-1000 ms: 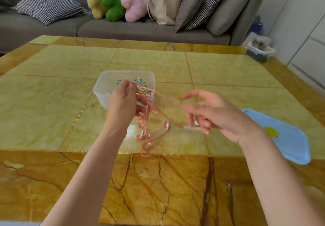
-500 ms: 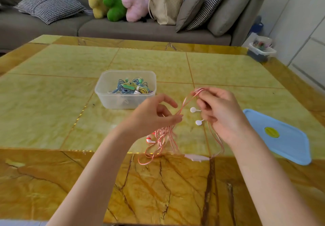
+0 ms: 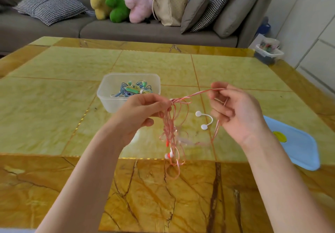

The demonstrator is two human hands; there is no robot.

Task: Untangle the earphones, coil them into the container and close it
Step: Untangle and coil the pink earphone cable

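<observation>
Pink-and-white earphones [image 3: 172,133] hang in a tangle above the table. My left hand [image 3: 143,111] pinches the bunched cord at its top. My right hand [image 3: 233,113] pinches a strand of the same cord, stretched taut between both hands, and more cord trails down from its palm. The red-and-white earbuds [image 3: 169,154] dangle low, and a white cable tie [image 3: 204,119] with two round ends sticks out by the right hand. The clear plastic container [image 3: 108,95] stands behind my left hand, holding blue, green and yellow earphones [image 3: 135,89]. Its blue lid [image 3: 297,147] lies flat at the right.
The yellow marble table [image 3: 54,95] has a brown border along its near edge. A grey sofa [image 3: 137,29] with cushions, plush toys and a woven bag stands behind it. A small box [image 3: 268,53] of items sits on the floor at the far right.
The pink earphones came out of the container and toward me. My hands then rose and drew apart, stretching a strand between them, and the tangle now hangs clear of the table.
</observation>
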